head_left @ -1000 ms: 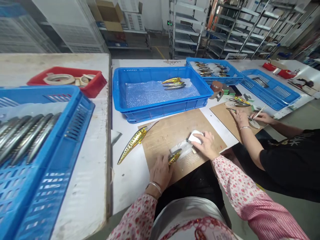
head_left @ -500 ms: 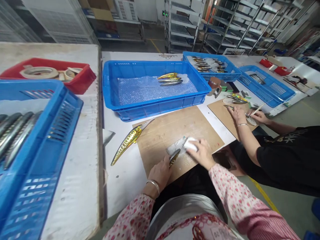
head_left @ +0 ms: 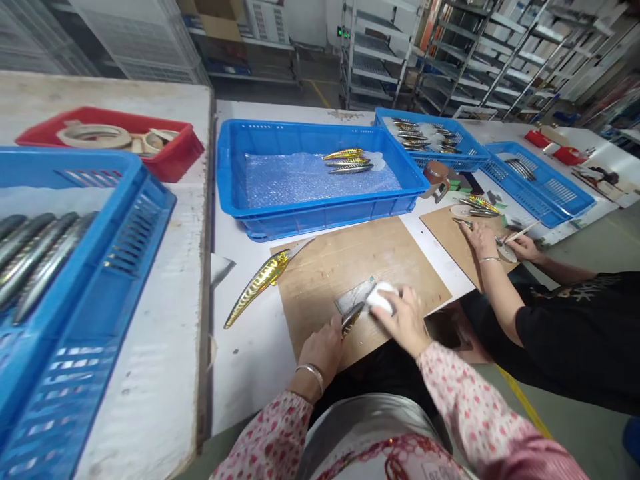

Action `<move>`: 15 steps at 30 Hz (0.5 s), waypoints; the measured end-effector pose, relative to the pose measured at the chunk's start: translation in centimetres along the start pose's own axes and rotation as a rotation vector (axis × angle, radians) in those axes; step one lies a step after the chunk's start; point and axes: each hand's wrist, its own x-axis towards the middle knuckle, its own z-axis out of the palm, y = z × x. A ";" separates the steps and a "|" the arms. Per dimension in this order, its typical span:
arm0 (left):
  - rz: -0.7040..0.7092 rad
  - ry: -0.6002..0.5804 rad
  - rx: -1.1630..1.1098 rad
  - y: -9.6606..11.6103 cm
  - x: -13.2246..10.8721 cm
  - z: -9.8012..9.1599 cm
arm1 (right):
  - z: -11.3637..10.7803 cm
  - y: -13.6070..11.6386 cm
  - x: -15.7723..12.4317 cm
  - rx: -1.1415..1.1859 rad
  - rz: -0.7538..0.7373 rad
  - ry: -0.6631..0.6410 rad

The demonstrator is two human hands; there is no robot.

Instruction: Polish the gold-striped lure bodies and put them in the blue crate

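Observation:
My left hand point(head_left: 324, 348) is closed around a dark-and-gold fishing lure point(head_left: 352, 319), its nose pointing up and right. My right hand point(head_left: 406, 321) grips a white pad point(head_left: 382, 297) at the nose end of that lure. What lies between pad and nose is hidden. Under the pad's left side, a flat greyish clear plate point(head_left: 350, 299) rests on the brown board point(head_left: 335, 260). A larger gold lure point(head_left: 260, 283) with a clear lip lies at the board's left edge, partly on the white table point(head_left: 235, 380).
Behind the board stands a blue crate point(head_left: 320, 213) lined with bubble wrap, several lures inside. At left are another blue crate point(head_left: 145, 200) with lures and a red tray point(head_left: 185, 150) of tape rolls. On the right, a co-worker's hands point(head_left: 483, 240) work at another board point(head_left: 445, 233).
The white pad has turned slightly and sits a little closer to the lure's nose. My left hand keeps hold of the lure. The whole view has shifted slightly.

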 end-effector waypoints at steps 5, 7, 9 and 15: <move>0.002 0.009 0.012 0.0 0.0 0.1 | -0.1 0.1 0.5 -0.005 0.027 -0.005; -0.008 0.016 0.017 0.0 0.0 0.1 | 0.0 0.3 0.9 -0.082 0.084 0.035; -0.016 0.021 0.001 -0.1 0.1 0.2 | 0.0 -0.2 0.4 -0.068 0.050 0.012; 0.030 0.050 -0.065 -0.4 -0.2 -0.2 | 0.1 1.1 -0.1 0.031 -0.001 0.009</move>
